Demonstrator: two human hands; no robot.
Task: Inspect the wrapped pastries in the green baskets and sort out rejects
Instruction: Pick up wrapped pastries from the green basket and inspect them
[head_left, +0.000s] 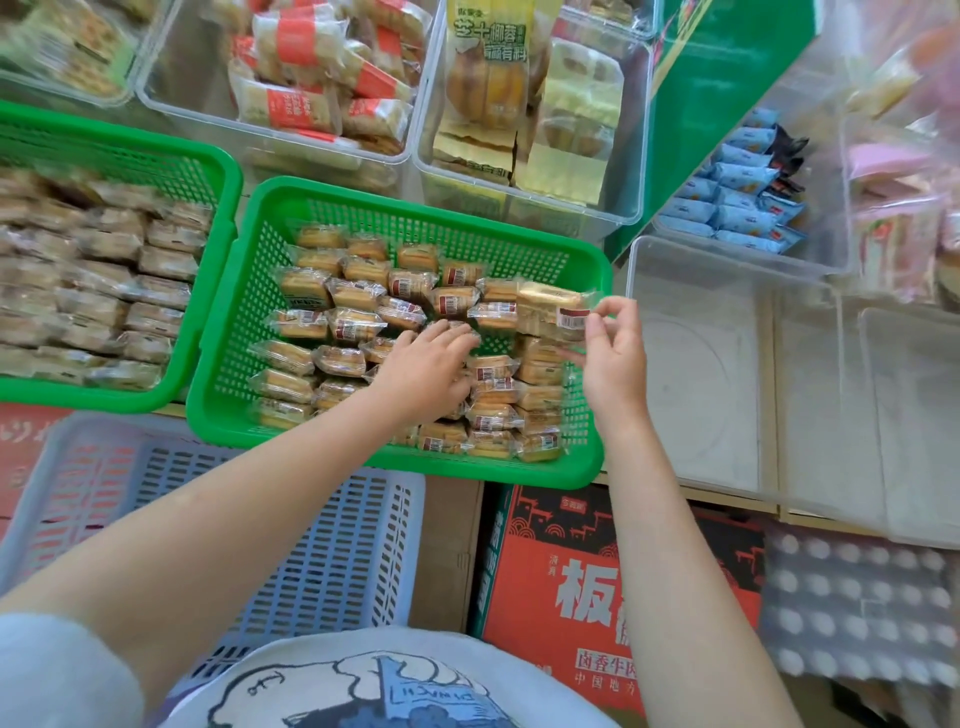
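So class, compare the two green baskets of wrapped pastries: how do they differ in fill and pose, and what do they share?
The left green basket is packed nearly to its rim; the centre green basket shows bare mesh at its far end. The left one sits level and untouched; the centre one looks tilted, with the left hand reaching in and the right hand holding a wrapped pastry above it. Both are green mesh plastic holding similar pastries.

Two green baskets (519, 465) sit mid-frame, side by side, both filled with clear-wrapped golden pastries (353, 325); one pastry (553, 312) is lifted at the right basket's rim.
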